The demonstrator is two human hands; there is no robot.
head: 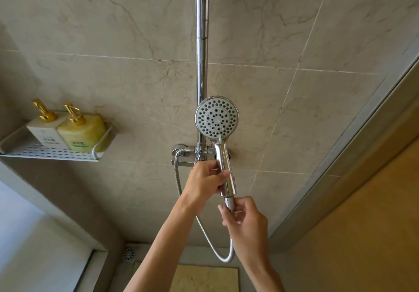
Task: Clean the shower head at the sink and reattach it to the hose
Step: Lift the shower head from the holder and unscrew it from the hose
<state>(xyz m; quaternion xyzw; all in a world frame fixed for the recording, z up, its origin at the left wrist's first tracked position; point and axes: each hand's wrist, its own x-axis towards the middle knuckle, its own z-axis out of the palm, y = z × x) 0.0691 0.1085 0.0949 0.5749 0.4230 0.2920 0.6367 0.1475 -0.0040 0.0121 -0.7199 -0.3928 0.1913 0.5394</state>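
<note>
The left hand (pixel 205 179) reaches up and grips the handle of the round chrome shower head (pixel 217 117), held upright before the beige tiled wall (pixel 294 42). Below, the right hand (pixel 243 220) pinches the end nut of the silver metal hose (pixel 205 235) at the handle's base.

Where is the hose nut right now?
Head view, centre: the hose nut sits just below the shower head handle, pinched by the right hand.

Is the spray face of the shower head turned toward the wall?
No, the shower head faces the camera, its nozzle holes plainly showing, while the left hand grips its handle.
</note>
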